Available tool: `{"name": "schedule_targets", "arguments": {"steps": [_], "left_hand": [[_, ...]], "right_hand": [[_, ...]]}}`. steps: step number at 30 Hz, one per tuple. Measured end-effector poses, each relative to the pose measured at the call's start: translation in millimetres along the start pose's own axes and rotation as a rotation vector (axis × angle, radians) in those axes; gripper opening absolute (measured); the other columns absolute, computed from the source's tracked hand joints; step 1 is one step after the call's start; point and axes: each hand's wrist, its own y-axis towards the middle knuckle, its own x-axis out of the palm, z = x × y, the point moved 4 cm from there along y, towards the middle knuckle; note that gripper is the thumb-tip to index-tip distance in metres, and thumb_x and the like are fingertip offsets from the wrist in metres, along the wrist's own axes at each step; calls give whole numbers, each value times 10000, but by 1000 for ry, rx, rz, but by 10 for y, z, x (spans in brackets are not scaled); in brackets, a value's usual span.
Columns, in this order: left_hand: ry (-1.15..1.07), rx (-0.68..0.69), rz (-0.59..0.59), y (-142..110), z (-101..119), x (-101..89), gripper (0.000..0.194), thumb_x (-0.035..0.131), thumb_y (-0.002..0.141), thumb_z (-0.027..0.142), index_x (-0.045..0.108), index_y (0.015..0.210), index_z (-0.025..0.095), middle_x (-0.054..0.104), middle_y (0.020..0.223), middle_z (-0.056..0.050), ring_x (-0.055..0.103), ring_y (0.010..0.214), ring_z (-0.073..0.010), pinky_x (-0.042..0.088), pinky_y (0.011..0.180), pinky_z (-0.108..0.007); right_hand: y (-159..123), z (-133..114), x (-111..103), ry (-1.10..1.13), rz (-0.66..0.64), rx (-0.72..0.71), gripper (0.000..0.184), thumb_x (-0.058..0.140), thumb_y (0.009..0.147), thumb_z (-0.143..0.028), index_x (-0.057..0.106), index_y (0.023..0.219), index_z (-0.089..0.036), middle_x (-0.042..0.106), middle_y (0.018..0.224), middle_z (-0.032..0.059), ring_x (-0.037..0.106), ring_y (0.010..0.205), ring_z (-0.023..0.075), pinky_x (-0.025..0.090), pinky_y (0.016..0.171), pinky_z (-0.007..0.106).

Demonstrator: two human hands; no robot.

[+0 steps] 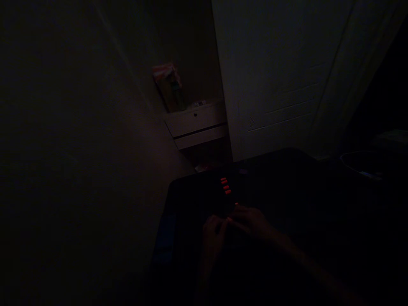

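Note:
The picture is very dark. My left hand [214, 233] and my right hand [253, 220] meet fingertip to fingertip low over the dark table, fingers drawn together in a pinch. Between their tips shows a small bright orange-red piece [230, 219], mostly covered by the fingers; its kind is too small to make out. Just beyond my right fingers lies another small orange piece [236, 204]. Farther off, several short red pieces [226, 187] lie in a row on the table, one behind another.
The dark table [191, 191] has a bluish object [165, 238] at its left edge and a small dim item [243, 171] near its far edge. Behind stand a drawer unit [200, 121] with a colourful package [168, 85] on top, and a pale panelled door [274, 85]. A cable [350, 165] lies right.

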Motion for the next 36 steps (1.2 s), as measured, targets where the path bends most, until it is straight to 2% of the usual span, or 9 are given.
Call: {"name": "schedule_targets", "arguments": {"steps": [5, 9, 17, 20, 28, 36], "left_hand": [[-46, -54, 31, 13, 16, -44, 259, 612, 949, 314, 749, 759, 202, 725, 781, -43, 686, 744, -197, 510, 700, -297], [-116, -113, 55, 18, -16, -72, 202, 611, 942, 310, 787, 962, 213, 776, 956, -74, 725, 897, -236, 546, 815, -342], [-300, -267, -71, 5, -52, -97, 235, 677, 887, 382, 815, 948, 201, 816, 978, -85, 746, 952, -283, 550, 894, -395], [-348, -305, -91, 3, -56, -108, 237, 730, 844, 393, 822, 950, 202, 819, 994, -85, 743, 967, -286, 545, 919, -398], [-337, -324, -90, -2, -84, -108, 244, 758, 816, 414, 829, 921, 205, 816, 967, -87, 732, 946, -284, 530, 912, -409], [-370, -262, -108, 20, 14, -159, 212, 749, 815, 389, 817, 867, 194, 799, 890, -76, 719, 863, -258, 534, 830, -367]], "right_hand": [[-2, 24, 62, 216, 128, 75, 262, 603, 1016, -422, 779, 1083, -240, 791, 1075, 52, 744, 987, 217, 556, 912, 318], [-43, 19, 138, 318, 219, 178, 254, 658, 975, -448, 785, 1034, -236, 811, 1016, 46, 765, 907, 231, 581, 840, 329], [-87, -110, 100, 402, 249, 27, 319, 621, 990, -499, 805, 1045, -244, 791, 1059, 73, 754, 962, 223, 585, 884, 330], [-102, -116, 71, 376, 289, -5, 342, 608, 990, -519, 812, 1045, -251, 770, 1017, 74, 741, 923, 209, 586, 834, 310], [-119, -102, 65, 366, 278, -60, 336, 556, 1031, -473, 802, 1055, -245, 742, 988, 74, 722, 888, 189, 579, 789, 292], [-135, -164, 41, 312, 256, -52, 302, 571, 1032, -444, 765, 1001, -215, 763, 953, 53, 732, 871, 177, 567, 808, 268]]}}
